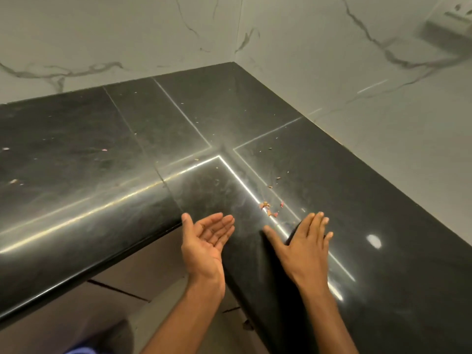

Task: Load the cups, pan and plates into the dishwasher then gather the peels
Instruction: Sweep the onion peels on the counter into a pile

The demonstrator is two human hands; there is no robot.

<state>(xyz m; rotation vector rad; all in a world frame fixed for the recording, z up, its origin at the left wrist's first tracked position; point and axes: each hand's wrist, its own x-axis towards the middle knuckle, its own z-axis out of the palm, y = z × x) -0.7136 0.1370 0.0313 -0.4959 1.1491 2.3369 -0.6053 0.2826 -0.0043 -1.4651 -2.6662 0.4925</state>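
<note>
A small cluster of pinkish peels (268, 208) lies on the black countertop (127, 154), just beyond my right hand. More tiny peel scraps (274, 182) trail away toward the corner, and a few bits (13, 181) lie far left. My left hand (205, 241) is held palm up and cupped at the counter's inner edge, holding nothing. My right hand (304, 247) lies palm down with straight fingers on the countertop, a little short of the cluster. No cups, pan, plates or dishwasher are in view.
The L-shaped countertop meets white marbled walls (357, 72) at the far corner. A white fixture (444, 31) juts from the right wall. Tiled floor (143, 274) shows below the counter's inner edge, between my arms and the left run.
</note>
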